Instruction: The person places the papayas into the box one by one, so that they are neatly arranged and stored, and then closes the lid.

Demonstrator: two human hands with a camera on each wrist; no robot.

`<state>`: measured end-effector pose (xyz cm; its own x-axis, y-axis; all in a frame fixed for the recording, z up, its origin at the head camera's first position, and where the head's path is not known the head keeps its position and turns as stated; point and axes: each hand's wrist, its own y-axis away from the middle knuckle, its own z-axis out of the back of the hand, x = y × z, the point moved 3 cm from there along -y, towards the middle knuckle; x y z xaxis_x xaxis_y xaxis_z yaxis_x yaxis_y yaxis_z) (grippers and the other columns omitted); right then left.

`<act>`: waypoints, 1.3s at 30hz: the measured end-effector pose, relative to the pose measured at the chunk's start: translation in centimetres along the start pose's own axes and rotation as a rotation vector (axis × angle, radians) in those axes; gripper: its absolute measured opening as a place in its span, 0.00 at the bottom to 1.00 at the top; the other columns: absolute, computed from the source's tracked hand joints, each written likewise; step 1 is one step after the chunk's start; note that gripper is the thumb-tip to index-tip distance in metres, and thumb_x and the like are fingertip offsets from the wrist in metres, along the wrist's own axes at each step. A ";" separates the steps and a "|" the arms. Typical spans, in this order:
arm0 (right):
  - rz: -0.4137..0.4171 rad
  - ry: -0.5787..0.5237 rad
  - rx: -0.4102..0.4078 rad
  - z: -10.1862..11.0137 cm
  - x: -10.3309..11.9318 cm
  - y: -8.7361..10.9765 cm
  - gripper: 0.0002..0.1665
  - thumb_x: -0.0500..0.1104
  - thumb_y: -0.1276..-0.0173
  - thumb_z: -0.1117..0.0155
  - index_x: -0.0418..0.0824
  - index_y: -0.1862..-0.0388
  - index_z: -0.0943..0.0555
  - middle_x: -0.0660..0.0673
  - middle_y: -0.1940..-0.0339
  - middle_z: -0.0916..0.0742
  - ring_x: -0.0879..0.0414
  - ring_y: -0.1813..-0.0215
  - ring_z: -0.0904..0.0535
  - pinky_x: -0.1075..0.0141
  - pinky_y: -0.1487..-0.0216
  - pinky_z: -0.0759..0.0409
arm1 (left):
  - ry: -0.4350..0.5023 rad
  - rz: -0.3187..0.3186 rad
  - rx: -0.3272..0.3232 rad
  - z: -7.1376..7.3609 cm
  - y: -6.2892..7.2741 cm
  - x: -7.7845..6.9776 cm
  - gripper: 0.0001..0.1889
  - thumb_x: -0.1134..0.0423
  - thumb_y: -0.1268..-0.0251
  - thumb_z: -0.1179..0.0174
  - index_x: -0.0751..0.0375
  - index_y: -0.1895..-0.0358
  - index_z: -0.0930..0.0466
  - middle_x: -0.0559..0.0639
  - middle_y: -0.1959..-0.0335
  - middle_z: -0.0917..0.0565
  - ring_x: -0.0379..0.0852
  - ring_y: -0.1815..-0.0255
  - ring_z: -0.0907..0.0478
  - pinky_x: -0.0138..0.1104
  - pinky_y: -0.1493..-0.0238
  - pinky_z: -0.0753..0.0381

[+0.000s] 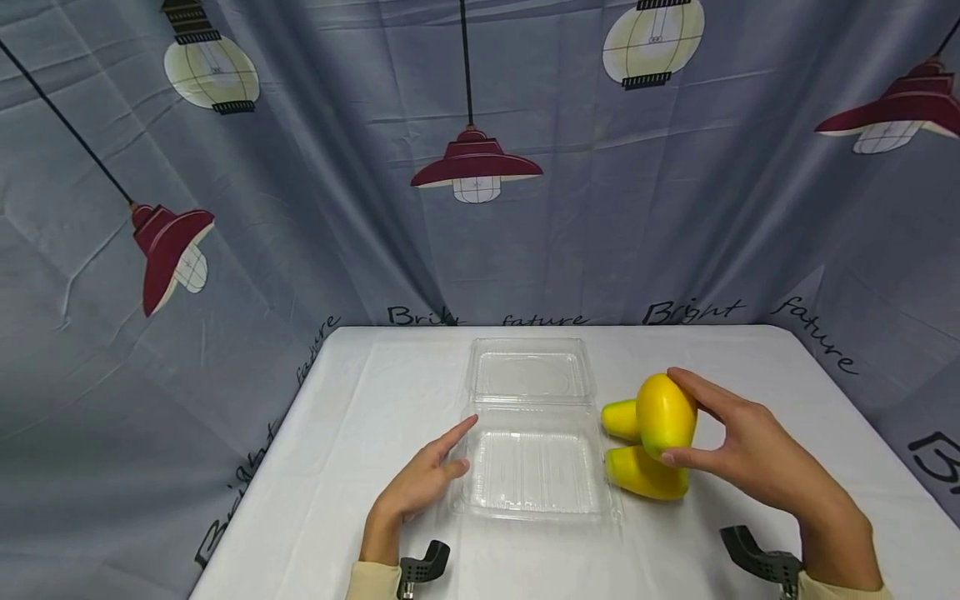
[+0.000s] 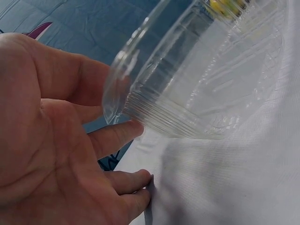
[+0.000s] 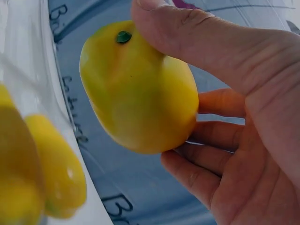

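Right hand [image 1: 750, 448] holds a yellow fruit [image 1: 666, 414] near an open clear container [image 1: 534, 477]

A person, seen from a head-worn camera, works over a table [image 1: 375, 400] covered in white. The right hand grips the smooth yellow fruit between its thumb and spread fingers, with the thumb curved over one end. The right-wrist view shows a small green stem mark [image 3: 123, 37] close to the thumb. The fruit is raised off the table, to the right of the container.

Two more yellow-green fruits lie on the table just right of the container: a farther fruit [image 1: 620, 419] and a nearer fruit [image 1: 647, 477]. From the head camera, the held fruit partly covers both.

The container is see-through plastic, its ribbed base toward the person and its lid [image 1: 532, 375] folded back flat behind it. The left hand [image 1: 422, 483] is spread at the base's left side, fingers loosely extended and grasping nothing; whether a fingertip touches the rim is hard to tell.

Beyond the table hangs a blue-grey curtain [image 1: 352, 225] printed with red lamps, light bulbs and handwritten-style lettering. Cream sleeves [image 1: 373, 581] show at the bottom edge.
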<state>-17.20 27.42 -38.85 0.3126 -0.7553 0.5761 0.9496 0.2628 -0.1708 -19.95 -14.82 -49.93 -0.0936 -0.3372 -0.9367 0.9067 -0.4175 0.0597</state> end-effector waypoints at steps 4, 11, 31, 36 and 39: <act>0.023 -0.027 0.014 -0.7 1.2 -0.9 0.67 0.63 0.40 0.14 0.45 0.10 0.38 0.35 0.16 0.25 0.31 0.24 0.24 0.23 0.29 0.27 | -0.009 0.004 -0.010 0.0 -0.1 0.0 0.37 0.68 0.21 0.46 0.52 0.11 0.40 0.53 0.09 0.42 0.59 0.07 0.54 0.61 0.09 0.56; 0.060 -0.058 0.046 -2.4 3.2 -2.3 0.65 0.66 0.40 0.15 0.49 0.10 0.37 0.38 0.15 0.26 0.35 0.24 0.23 0.27 0.26 0.25 | 0.004 -0.003 -0.008 0.0 -0.1 0.1 0.37 0.68 0.21 0.45 0.53 0.11 0.40 0.55 0.09 0.42 0.62 0.08 0.53 0.63 0.10 0.55; 0.236 -0.180 0.191 -10.0 8.8 -6.4 0.63 0.56 0.42 0.10 0.48 0.12 0.33 0.48 0.16 0.23 0.46 0.19 0.24 0.41 0.18 0.27 | -0.025 0.016 -0.029 -0.1 0.0 -0.2 0.37 0.67 0.21 0.45 0.51 0.12 0.38 0.54 0.10 0.39 0.65 0.09 0.49 0.67 0.12 0.53; 0.245 -0.170 0.220 -12.3 9.4 -6.9 0.61 0.56 0.41 0.11 0.47 0.13 0.32 0.47 0.18 0.22 0.46 0.20 0.23 0.42 0.19 0.25 | -0.024 0.015 -0.025 -0.1 0.1 -0.1 0.37 0.66 0.22 0.44 0.50 0.12 0.38 0.56 0.11 0.38 0.67 0.09 0.48 0.68 0.12 0.52; 0.247 -0.166 0.238 -13.8 9.5 -7.1 0.60 0.57 0.41 0.11 0.43 0.14 0.31 0.44 0.18 0.21 0.44 0.20 0.23 0.41 0.20 0.25 | -0.025 0.012 -0.023 -0.1 0.1 -0.1 0.37 0.66 0.22 0.44 0.49 0.12 0.38 0.56 0.11 0.38 0.66 0.09 0.48 0.68 0.12 0.51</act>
<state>-20.67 10.11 -43.18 0.5049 -0.5497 0.6655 0.8084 0.5715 -0.1412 -19.81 -14.71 -49.82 -0.0926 -0.3632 -0.9271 0.9169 -0.3940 0.0628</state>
